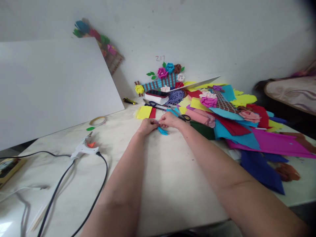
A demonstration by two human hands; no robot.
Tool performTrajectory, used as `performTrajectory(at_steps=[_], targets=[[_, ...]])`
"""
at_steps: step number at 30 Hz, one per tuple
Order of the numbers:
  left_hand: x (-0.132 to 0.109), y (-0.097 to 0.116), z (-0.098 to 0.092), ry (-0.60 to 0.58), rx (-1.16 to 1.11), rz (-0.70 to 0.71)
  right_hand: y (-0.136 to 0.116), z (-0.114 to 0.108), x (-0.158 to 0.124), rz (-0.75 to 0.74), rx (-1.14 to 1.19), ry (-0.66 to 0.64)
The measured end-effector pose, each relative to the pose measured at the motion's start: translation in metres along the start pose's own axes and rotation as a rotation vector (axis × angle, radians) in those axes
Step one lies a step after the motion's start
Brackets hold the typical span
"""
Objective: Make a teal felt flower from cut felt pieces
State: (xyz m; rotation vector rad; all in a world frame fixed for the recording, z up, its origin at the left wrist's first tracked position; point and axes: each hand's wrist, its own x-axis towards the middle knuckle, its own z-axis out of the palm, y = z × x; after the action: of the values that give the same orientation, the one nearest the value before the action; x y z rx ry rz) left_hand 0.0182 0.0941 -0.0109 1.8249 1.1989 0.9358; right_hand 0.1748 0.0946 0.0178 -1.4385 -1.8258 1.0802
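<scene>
Blue fringed piece [163, 131] hangs at my fingertips over the table [168, 184]. In the head view, my left hand [148, 126] and right hand [170, 119] meet, fingers pinched closed on its upper end, which they mostly hide. Just beyond my knuckles, a yellow sheet [144, 112] and scissors [160, 107] block the way forward; a coloured heap [237, 128] crowds my right forearm. Left of me lies a glue gun [83, 148], its black cable [105, 179] looping near my forearm.
</scene>
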Motion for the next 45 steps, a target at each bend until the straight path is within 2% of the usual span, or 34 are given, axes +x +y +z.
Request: performTrajectory(at_steps=[8,16,25,32,40,45], targets=[[-0.001,0.001,0.000,0.013,-0.029,-0.038,0.000,0.000,-0.001,-0.005,0.038,0.029],[-0.001,-0.002,0.000,0.042,-0.107,-0.029,0.012,-0.003,-0.002,0.057,0.395,-0.007],[0.000,-0.003,-0.001,0.033,-0.209,-0.044,0.017,0.001,0.001,0.090,0.569,-0.008],[0.000,-0.004,-0.003,-0.011,-0.256,-0.046,0.021,0.000,0.003,0.084,0.541,-0.039],[0.000,-0.004,-0.007,-0.048,-0.178,-0.009,0.017,0.001,0.001,0.034,0.321,-0.038],[0.000,-0.001,-0.009,-0.042,-0.129,0.009,0.012,0.000,-0.002,0.020,0.278,-0.057]])
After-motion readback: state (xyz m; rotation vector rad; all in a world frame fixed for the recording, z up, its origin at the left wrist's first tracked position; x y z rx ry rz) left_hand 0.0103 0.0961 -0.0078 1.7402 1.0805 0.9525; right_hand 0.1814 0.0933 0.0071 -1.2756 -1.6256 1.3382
